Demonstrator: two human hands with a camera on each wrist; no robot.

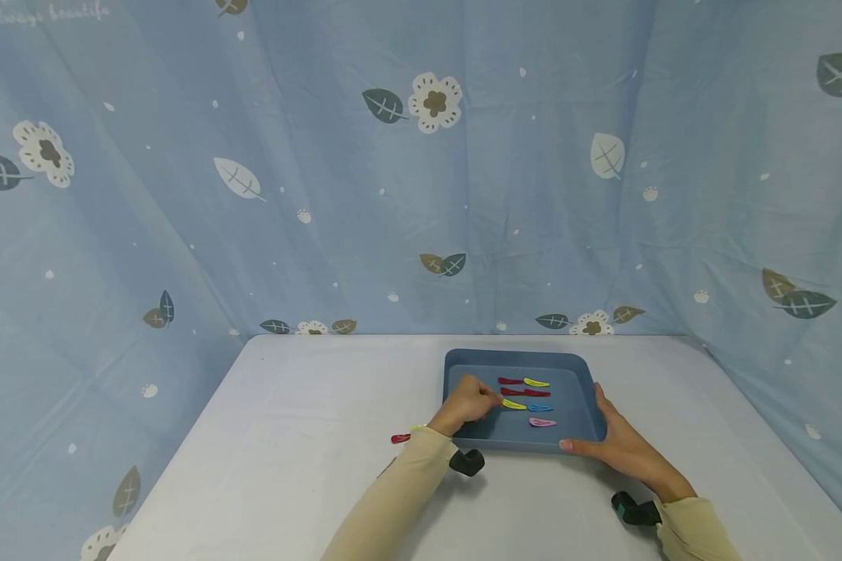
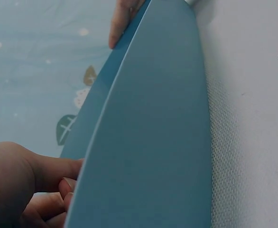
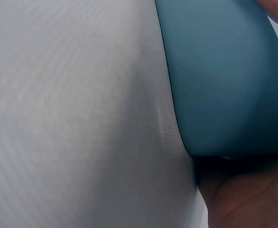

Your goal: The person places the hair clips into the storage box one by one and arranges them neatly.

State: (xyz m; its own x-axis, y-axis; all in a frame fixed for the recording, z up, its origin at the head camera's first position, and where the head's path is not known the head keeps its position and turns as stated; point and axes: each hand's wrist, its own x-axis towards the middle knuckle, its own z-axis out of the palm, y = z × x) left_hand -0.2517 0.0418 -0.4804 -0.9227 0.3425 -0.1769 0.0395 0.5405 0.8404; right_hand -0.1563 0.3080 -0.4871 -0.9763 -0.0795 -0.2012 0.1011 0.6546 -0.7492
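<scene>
A blue tray [image 1: 473,444] on the white table holds several snap hair clips in short rows. My left hand [image 1: 472,401] reaches into the tray, its fingertips pinching the left end of a yellow hair clip [image 1: 514,405]. Beside that clip lies a blue hair clip [image 1: 539,408], with a pink hair clip [image 1: 543,422] nearer the front wall. Farther back are red hair clips [image 1: 512,392] and another yellow one. My right hand [image 1: 627,448] grips the tray's front right corner, thumb at the front wall. In the left wrist view, the tray wall hides the left fingertips.
Outside the tray, left of it, lie a red hair clip [image 1: 401,439] and a yellow clip [image 1: 418,427] partly covered by the left sleeve. The white table [image 1: 309,405] extends around the tray. A blue patterned curtain [image 1: 519,179] hangs behind and at both sides.
</scene>
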